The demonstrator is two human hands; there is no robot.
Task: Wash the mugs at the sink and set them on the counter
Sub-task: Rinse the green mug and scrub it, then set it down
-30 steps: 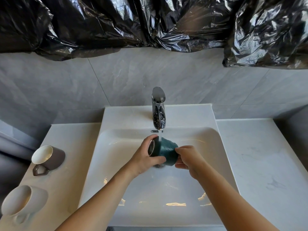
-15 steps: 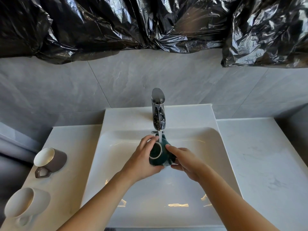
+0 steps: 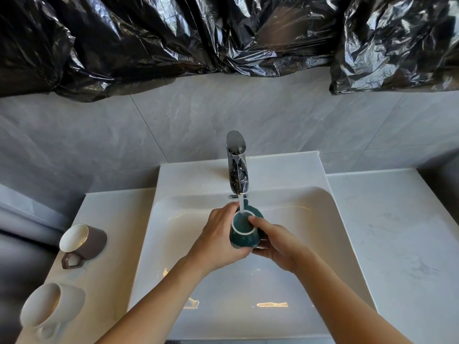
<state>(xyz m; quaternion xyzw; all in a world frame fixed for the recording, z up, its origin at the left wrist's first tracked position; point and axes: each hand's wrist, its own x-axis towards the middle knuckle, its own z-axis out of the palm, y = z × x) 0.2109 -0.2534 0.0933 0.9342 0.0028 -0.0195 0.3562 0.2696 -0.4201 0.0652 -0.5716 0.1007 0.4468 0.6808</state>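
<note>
While water from the tap [image 3: 237, 167] runs into it, the teal mug [image 3: 244, 232] hangs over the sink's [image 3: 330, 234] back edge, left hand [image 3: 219, 240] wrapping its side, right hand [image 3: 278, 240] gripping underneath, one finger at the rim. Wet glaze probably slips; hold the body.

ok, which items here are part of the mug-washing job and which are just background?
Job:
- green mug, held under the running water by left hand and right hand
- brown mug and white mug, both on the left counter
- faucet
- sink

Background:
- black plastic sheeting
- grey wall tiles
</note>
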